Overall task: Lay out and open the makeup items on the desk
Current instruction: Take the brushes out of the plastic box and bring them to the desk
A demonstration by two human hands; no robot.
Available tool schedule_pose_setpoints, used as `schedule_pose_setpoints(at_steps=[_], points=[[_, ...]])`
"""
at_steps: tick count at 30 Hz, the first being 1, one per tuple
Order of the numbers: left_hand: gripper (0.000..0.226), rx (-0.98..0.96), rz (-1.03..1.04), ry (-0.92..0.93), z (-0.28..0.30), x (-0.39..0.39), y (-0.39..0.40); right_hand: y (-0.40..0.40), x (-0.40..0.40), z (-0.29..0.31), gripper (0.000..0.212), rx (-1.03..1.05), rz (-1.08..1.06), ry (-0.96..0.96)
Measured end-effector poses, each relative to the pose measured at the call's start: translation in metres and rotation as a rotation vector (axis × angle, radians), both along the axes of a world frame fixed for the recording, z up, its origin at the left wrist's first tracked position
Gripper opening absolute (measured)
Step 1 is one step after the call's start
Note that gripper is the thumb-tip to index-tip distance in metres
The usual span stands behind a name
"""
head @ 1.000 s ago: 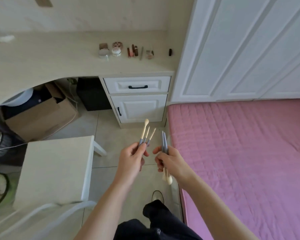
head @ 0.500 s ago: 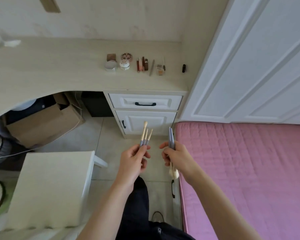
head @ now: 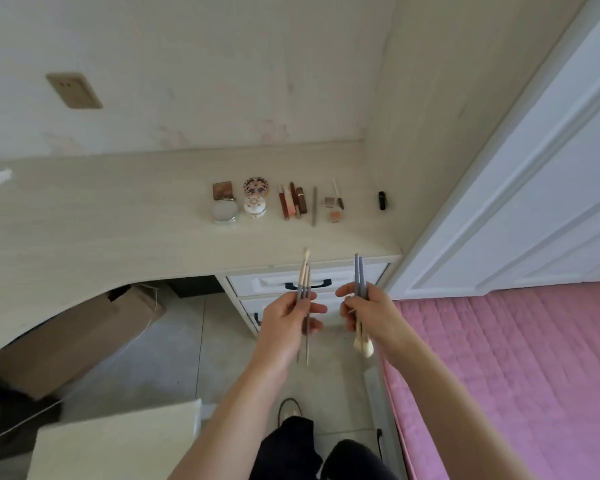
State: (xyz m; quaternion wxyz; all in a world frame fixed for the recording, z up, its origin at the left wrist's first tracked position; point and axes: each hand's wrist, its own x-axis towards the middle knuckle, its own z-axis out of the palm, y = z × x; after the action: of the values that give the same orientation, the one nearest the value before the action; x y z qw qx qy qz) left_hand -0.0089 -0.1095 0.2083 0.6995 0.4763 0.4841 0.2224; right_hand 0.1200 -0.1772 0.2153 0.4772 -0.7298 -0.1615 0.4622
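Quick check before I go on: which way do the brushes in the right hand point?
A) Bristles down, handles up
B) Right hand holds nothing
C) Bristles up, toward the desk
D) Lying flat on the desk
A: the right hand grips its brushes with the grey handles sticking up and the pale bristle tips hanging below the fist, the reverse of the left hand's bundle.

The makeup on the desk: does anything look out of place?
Mostly a tidy row on the desk. Only the small black tube lies apart, right of the other items, toward the corner. Nothing spilled.
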Motion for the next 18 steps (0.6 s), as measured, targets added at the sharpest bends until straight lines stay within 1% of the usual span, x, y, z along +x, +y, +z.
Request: schedule_pose_setpoints(at_steps=[5, 8, 14, 18], points=[[0.016, -0.081, -0.038, -0.059, -0.001, 0.025, 0.039, 0.036, 0.018, 0.002, 0.024, 0.000, -0.095, 0.035], [0.016, -0.109, -0.026, -0.070, -0.003, 0.041, 0.058, 0.053, 0.034, 0.003, 0.023, -0.008, -0.129, 0.040], [0.018, -0.086, 0.014, -0.027, -0.013, 0.084, 0.094, 0.086, 0.079, 0.000, 0.021, -0.014, -0.160, 0.029], [0.020, -0.119, 0.024, 0.013, -0.024, 0.124, 0.122, 0.115, 0.114, -0.005, 0.017, -0.027, -0.150, 0.019]])
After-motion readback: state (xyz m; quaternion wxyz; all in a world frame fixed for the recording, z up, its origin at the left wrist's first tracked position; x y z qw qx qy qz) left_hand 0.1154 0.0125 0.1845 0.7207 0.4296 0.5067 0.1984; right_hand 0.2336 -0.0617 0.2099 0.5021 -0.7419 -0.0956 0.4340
